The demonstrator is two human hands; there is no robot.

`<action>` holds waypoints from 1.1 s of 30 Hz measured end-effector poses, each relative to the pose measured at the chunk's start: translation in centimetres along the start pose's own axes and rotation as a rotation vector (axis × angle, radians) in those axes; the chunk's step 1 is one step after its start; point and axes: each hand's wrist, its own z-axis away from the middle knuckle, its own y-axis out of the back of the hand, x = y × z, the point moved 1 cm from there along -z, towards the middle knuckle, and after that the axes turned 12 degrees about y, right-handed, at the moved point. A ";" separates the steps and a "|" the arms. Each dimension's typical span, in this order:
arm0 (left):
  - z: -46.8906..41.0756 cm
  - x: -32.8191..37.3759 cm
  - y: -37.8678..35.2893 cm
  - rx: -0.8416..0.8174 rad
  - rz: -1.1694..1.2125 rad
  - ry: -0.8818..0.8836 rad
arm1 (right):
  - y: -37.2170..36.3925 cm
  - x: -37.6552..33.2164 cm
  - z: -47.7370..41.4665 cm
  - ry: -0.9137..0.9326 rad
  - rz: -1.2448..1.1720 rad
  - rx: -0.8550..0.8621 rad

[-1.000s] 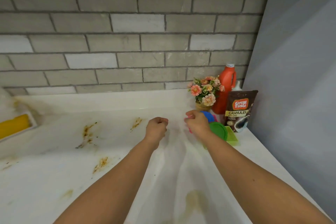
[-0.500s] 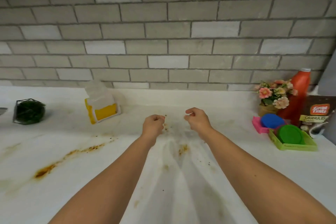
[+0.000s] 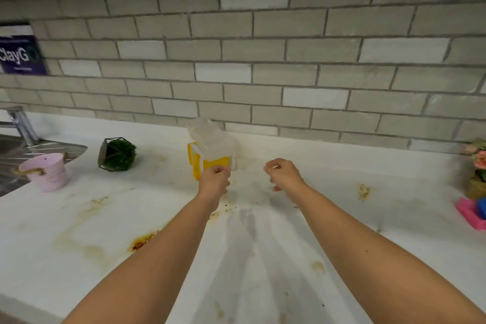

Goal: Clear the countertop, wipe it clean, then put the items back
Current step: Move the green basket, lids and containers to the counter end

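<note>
- A home kitchen: the left hand [image 3: 214,179] and the right hand [image 3: 285,175] reach over a white countertop [image 3: 79,218] smeared with brown food stains.
- Behind the hands, a grey brick-tile backsplash [image 3: 263,73] runs along the wall.
- Far left of the left hand lies a steel sink [image 3: 15,155] with a ribbed drainboard and a chrome tap [image 3: 22,123].
- Household bits: a pink pail [image 3: 47,171] and a small green plant [image 3: 117,151] left of the hands, potted flowers [image 3: 480,158] far right.

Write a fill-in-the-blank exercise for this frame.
The bucket beside the sink is ___.
The left hand is just in front of the ___ holder.
It and the right hand pinch a translucent ___ sheet.
Between bucket and holder sits a green ___.
Missing: pink; yellow; plastic; plant.
</note>
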 end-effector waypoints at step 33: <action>-15.5 3.9 5.1 -0.151 -0.010 0.157 | -12.6 -3.1 -12.1 -0.133 0.007 -0.003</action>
